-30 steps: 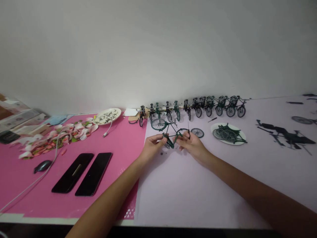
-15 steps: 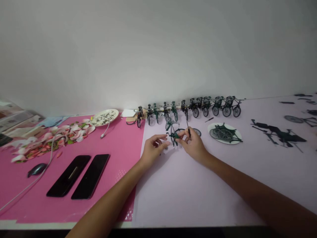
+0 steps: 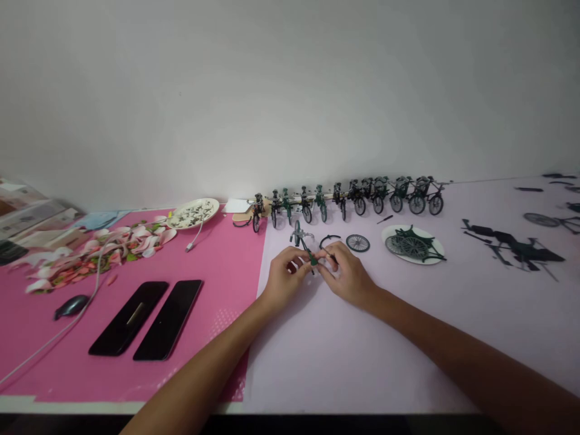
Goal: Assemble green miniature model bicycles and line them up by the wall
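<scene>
My left hand (image 3: 284,279) and my right hand (image 3: 345,275) meet over the pale lilac table top, both pinched on a small green model bicycle frame (image 3: 304,243) with one wheel fitted at its far end. The frame points away from me, its near end between my fingertips. A thin dark tool seems tucked in my right hand, mostly hidden. Just beyond my right hand lie a loose spoked wheel (image 3: 357,243) and a black curved piece (image 3: 328,238).
A row of finished model bicycles (image 3: 353,196) stands along the wall. A white plate with wheels and green parts (image 3: 413,244) sits right; dark parts (image 3: 516,247) lie further right. On the pink mat (image 3: 212,284) lie two black phones (image 3: 147,317), a mouse (image 3: 71,305), a screw plate (image 3: 193,212).
The bicycle frame has turned from lying crosswise to pointing away from me, and both hands have closed together on its near end. My right hand dropped lower toward the table.
</scene>
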A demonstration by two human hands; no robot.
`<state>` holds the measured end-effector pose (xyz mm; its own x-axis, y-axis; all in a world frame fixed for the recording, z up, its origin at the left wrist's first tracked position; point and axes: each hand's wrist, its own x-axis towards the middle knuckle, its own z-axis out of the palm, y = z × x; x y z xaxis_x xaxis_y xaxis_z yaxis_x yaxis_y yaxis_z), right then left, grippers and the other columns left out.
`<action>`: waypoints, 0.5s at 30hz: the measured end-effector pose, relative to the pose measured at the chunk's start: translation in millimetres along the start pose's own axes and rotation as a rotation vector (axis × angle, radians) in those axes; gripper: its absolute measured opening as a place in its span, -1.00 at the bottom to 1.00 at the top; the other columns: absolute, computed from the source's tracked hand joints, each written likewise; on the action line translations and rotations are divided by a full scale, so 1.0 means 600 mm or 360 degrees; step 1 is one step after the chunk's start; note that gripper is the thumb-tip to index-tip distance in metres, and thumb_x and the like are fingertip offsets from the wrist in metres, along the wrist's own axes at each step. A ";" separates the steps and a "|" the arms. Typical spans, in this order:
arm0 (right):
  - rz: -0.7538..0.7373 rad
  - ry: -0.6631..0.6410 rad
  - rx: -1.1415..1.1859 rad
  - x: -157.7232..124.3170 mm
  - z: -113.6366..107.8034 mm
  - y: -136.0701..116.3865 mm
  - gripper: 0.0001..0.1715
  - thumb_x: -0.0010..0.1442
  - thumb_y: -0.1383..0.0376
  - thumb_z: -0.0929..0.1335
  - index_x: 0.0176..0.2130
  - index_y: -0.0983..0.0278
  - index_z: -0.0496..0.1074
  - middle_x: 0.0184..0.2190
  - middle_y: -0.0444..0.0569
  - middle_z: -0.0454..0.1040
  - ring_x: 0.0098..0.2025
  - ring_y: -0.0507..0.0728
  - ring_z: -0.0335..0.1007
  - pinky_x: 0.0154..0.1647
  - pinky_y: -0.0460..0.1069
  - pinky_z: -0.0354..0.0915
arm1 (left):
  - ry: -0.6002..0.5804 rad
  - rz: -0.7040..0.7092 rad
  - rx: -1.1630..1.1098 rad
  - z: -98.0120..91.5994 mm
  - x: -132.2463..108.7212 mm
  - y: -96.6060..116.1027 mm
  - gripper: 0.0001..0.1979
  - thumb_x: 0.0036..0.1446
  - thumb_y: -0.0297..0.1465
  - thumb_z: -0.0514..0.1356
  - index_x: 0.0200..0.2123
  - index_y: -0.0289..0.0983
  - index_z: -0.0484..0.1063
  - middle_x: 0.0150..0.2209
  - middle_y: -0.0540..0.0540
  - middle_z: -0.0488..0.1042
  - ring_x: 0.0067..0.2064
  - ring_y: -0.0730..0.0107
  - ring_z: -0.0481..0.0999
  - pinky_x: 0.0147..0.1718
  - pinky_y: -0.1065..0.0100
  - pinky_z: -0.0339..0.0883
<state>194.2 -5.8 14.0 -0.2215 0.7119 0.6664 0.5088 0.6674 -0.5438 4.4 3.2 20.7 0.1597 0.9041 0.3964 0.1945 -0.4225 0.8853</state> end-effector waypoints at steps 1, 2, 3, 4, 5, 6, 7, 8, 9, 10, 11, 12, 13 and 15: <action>-0.0023 -0.0009 0.0012 0.001 -0.003 -0.003 -0.93 0.30 0.30 0.34 -0.16 0.17 0.38 -0.39 -0.07 0.31 -0.32 0.18 0.31 -0.23 0.07 0.29 | 0.0008 -0.0026 -0.0027 0.000 0.000 0.000 -0.85 0.12 -0.29 0.38 -0.27 -0.24 0.63 -0.26 -0.12 0.58 -0.39 0.46 0.47 -0.45 0.44 0.28; -0.0033 -0.0014 0.0038 0.001 -0.006 -0.004 -0.96 0.33 0.28 0.32 -0.17 0.17 0.36 -0.38 -0.06 0.31 -0.30 0.19 0.30 -0.21 0.08 0.28 | 0.0013 -0.0058 -0.0060 -0.001 0.001 -0.001 -0.83 0.12 -0.30 0.37 -0.25 -0.25 0.63 -0.25 -0.12 0.58 -0.40 0.46 0.48 -0.47 0.44 0.28; -0.0031 -0.0013 0.0078 0.001 -0.009 -0.005 -0.93 0.37 0.26 0.29 -0.21 0.17 0.34 -0.38 -0.05 0.31 -0.29 0.20 0.29 -0.20 0.09 0.26 | 0.0017 -0.0093 -0.0095 -0.001 0.001 -0.002 -0.82 0.12 -0.30 0.36 -0.22 -0.26 0.63 -0.25 -0.12 0.59 -0.41 0.46 0.48 -0.48 0.44 0.29; -0.0016 0.0009 0.0133 0.002 -0.011 -0.004 -0.82 0.42 0.24 0.23 -0.28 0.16 0.29 -0.38 -0.05 0.30 -0.29 0.20 0.27 -0.20 0.09 0.24 | 0.0019 -0.0130 -0.0126 -0.001 0.001 -0.004 -0.80 0.12 -0.31 0.35 -0.20 -0.26 0.63 -0.27 -0.11 0.59 -0.43 0.46 0.48 -0.49 0.44 0.29; 0.0017 0.0043 0.0190 0.001 -0.011 -0.002 -0.72 0.46 0.22 0.17 -0.33 0.16 0.24 -0.39 -0.05 0.29 -0.30 0.20 0.26 -0.21 0.10 0.23 | 0.0020 -0.0168 -0.0151 -0.001 0.002 -0.005 -0.79 0.12 -0.31 0.35 -0.19 -0.27 0.62 -0.30 -0.10 0.59 -0.45 0.46 0.48 -0.49 0.44 0.29; 0.0060 0.0085 0.0238 0.001 -0.010 0.001 -0.65 0.49 0.21 0.13 -0.37 0.15 0.19 -0.42 -0.06 0.27 -0.32 0.19 0.24 -0.23 0.09 0.21 | 0.0022 -0.0204 -0.0170 -0.001 0.002 -0.007 -0.78 0.12 -0.31 0.35 -0.18 -0.28 0.62 -0.34 -0.09 0.59 -0.46 0.46 0.48 -0.50 0.44 0.29; 0.0112 0.0117 0.0268 0.001 -0.007 0.005 -0.61 0.50 0.19 0.11 -0.40 0.15 0.14 -0.44 -0.07 0.24 -0.34 0.18 0.22 -0.26 0.09 0.19 | 0.0024 -0.0235 -0.0186 -0.001 0.002 -0.008 -0.77 0.12 -0.31 0.35 -0.18 -0.28 0.62 -0.38 -0.07 0.58 -0.48 0.45 0.47 -0.50 0.43 0.29; 0.0167 0.0135 0.0278 0.000 -0.004 0.008 -0.59 0.50 0.15 0.13 -0.42 0.15 0.12 -0.46 -0.09 0.22 -0.36 0.17 0.21 -0.28 0.08 0.17 | 0.0027 -0.0259 -0.0201 -0.001 0.002 -0.010 -0.77 0.12 -0.31 0.35 -0.17 -0.29 0.62 -0.41 -0.06 0.57 -0.48 0.45 0.47 -0.50 0.43 0.29; 0.0222 0.0133 0.0275 0.000 0.000 0.012 -0.57 0.49 0.12 0.16 -0.43 0.15 0.12 -0.47 -0.10 0.21 -0.38 0.16 0.20 -0.30 0.07 0.16 | 0.0034 -0.0272 -0.0216 -0.001 0.002 -0.011 -0.77 0.11 -0.31 0.35 -0.18 -0.30 0.62 -0.43 -0.05 0.57 -0.49 0.44 0.47 -0.50 0.43 0.29; 0.0272 0.0113 0.0264 -0.001 0.004 0.014 -0.57 0.48 0.09 0.19 -0.43 0.16 0.13 -0.48 -0.11 0.22 -0.39 0.15 0.20 -0.32 0.06 0.15 | 0.0042 -0.0276 -0.0229 -0.001 0.003 -0.012 -0.76 0.10 -0.32 0.35 -0.18 -0.30 0.63 -0.45 -0.05 0.56 -0.50 0.44 0.47 -0.51 0.43 0.29; 0.0313 0.0086 0.0255 -0.001 0.007 0.016 -0.56 0.46 0.07 0.22 -0.44 0.16 0.15 -0.48 -0.12 0.22 -0.40 0.14 0.20 -0.34 0.05 0.14 | 0.0050 -0.0276 -0.0240 0.000 0.003 -0.013 -0.76 0.09 -0.32 0.35 -0.18 -0.31 0.63 -0.46 -0.05 0.56 -0.50 0.44 0.47 -0.51 0.42 0.29; 0.0342 0.0064 0.0253 -0.002 0.010 0.017 -0.55 0.45 0.05 0.23 -0.44 0.17 0.16 -0.49 -0.12 0.22 -0.41 0.13 0.20 -0.35 0.05 0.13 | 0.0055 -0.0273 -0.0245 0.000 0.003 -0.014 -0.77 0.08 -0.33 0.35 -0.19 -0.31 0.64 -0.47 -0.05 0.56 -0.50 0.44 0.47 -0.51 0.43 0.29; 0.0356 0.0043 0.0254 -0.002 0.012 0.017 -0.55 0.44 0.04 0.23 -0.45 0.17 0.17 -0.49 -0.12 0.23 -0.41 0.13 0.19 -0.37 0.04 0.13 | 0.0059 -0.0270 -0.0246 0.000 0.003 -0.014 -0.77 0.08 -0.33 0.36 -0.19 -0.31 0.64 -0.47 -0.05 0.56 -0.50 0.44 0.47 -0.51 0.43 0.28; 0.0352 0.0015 0.0256 -0.003 0.013 0.016 -0.54 0.44 0.05 0.23 -0.46 0.17 0.17 -0.49 -0.12 0.23 -0.42 0.12 0.19 -0.38 0.03 0.12 | 0.0054 -0.0263 -0.0236 0.000 0.004 -0.014 -0.77 0.07 -0.34 0.36 -0.20 -0.31 0.65 -0.47 -0.06 0.56 -0.51 0.44 0.46 -0.52 0.43 0.27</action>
<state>193.1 0.8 3.7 -0.1115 0.8428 0.5265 0.4053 0.5223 -0.7503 3.0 8.7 14.1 0.1046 0.9629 0.2487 0.0707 -0.2566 0.9639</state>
